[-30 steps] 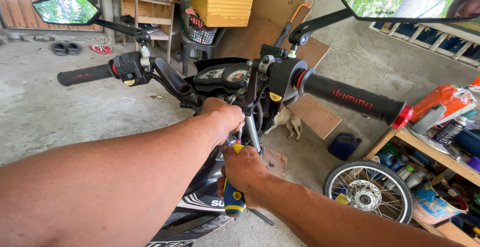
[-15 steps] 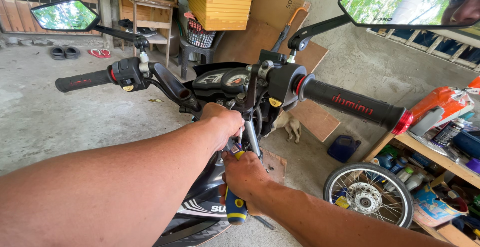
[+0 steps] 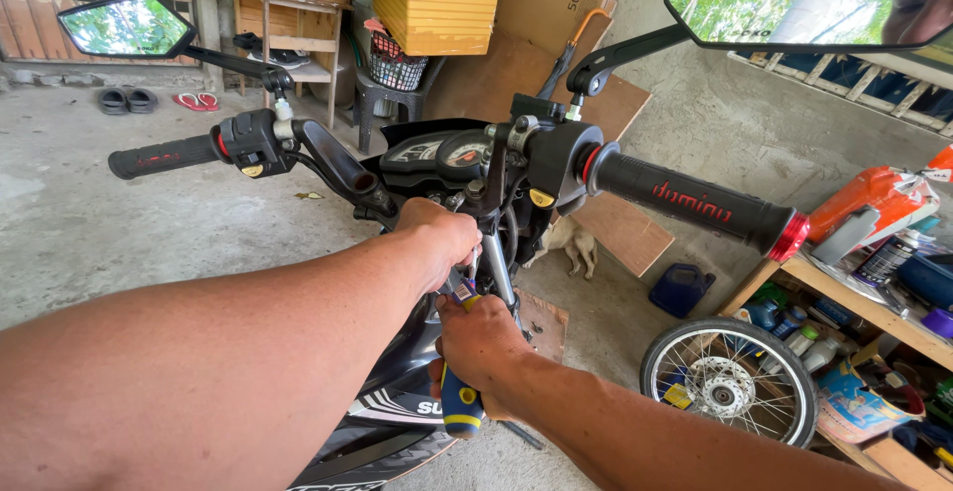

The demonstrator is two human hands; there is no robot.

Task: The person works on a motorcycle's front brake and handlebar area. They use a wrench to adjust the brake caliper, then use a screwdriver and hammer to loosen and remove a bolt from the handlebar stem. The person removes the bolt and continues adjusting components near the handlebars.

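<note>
Your right hand (image 3: 483,340) grips blue-yellow screwdriver (image 3: 461,404), fingers wrapped around handle, below handlebar (image 3: 556,158). Left hand (image 3: 442,238) fingers closed at steering stem. Keep tool straight, press firmly.

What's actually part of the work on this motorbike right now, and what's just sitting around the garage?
In use:
- left hand, up by the steering stem
- right hand, gripping a screwdriver with a blue-and-yellow handle
- motorbike

Lying about:
- spare wheel
- blue jug
- shelf of bottles
- yellow crates
- sandals
- dog
</note>
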